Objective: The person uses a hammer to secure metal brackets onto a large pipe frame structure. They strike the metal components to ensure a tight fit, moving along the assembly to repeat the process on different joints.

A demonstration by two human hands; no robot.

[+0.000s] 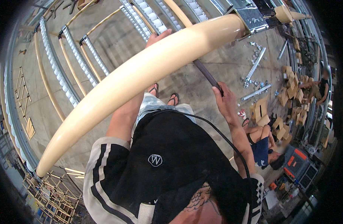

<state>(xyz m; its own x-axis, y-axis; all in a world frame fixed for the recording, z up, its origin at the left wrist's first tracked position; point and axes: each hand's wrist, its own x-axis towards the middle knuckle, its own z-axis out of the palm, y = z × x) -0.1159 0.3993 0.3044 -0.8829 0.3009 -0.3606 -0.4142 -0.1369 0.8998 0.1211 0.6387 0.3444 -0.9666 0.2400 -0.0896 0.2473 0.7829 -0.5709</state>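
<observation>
Gleaming above stained floor (233,61) (grey), cream tube (141,71), boxes (261,112) at right

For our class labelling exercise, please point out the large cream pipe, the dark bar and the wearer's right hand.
Large cream pipe (141,70): head view, midway along its side.
Dark bar (207,74): head view, bare stretch between pipe and hand.
Right hand (226,99): head view, middle of the hand.

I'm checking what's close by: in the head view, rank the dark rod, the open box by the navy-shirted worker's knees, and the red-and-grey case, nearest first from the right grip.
1. Dark rod, held in the right grip.
2. Open box, to the grip's right.
3. Red-and-grey case, farthest, toward the lower right of the view.
</observation>
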